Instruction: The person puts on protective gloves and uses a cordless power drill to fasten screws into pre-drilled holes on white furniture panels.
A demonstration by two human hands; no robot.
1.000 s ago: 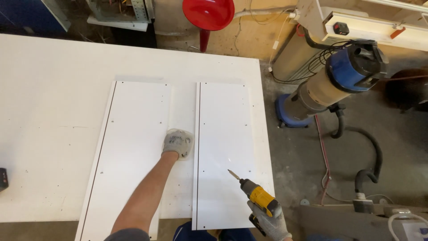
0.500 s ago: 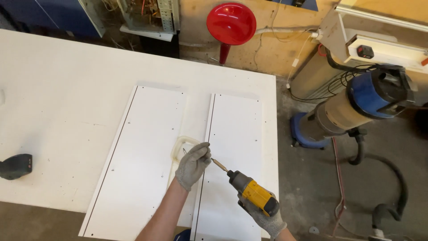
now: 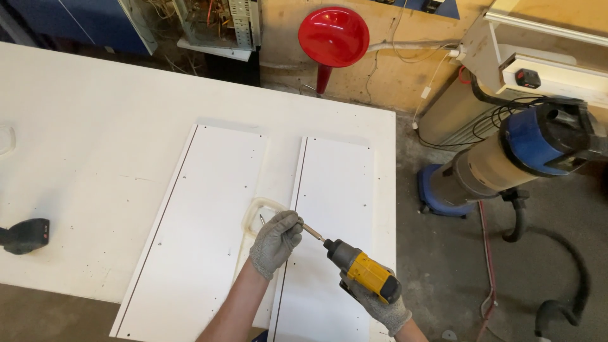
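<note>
My right hand (image 3: 380,308), in a grey glove, grips a yellow and black cordless driver (image 3: 361,271) above the right white panel (image 3: 332,190). Its bit points up and left. My gloved left hand (image 3: 276,242) pinches the tip of that bit, fingers closed around it, possibly with a screw that I cannot make out. Just beside the left hand, between the two panels, sits a small clear plastic container (image 3: 258,215). The left white panel (image 3: 202,215) lies flat with small holes along its edges.
Both panels rest on a large white worktable (image 3: 95,126). A dark tool (image 3: 25,235) lies near the table's left front edge. Right of the table stand a blue and beige vacuum (image 3: 506,164) and black hoses (image 3: 557,253). A red funnel-shaped object (image 3: 333,35) hangs behind.
My left hand lifted off the table between the panels and came to the driver's bit. The right hand raised the driver up and leftward. The clear container became visible.
</note>
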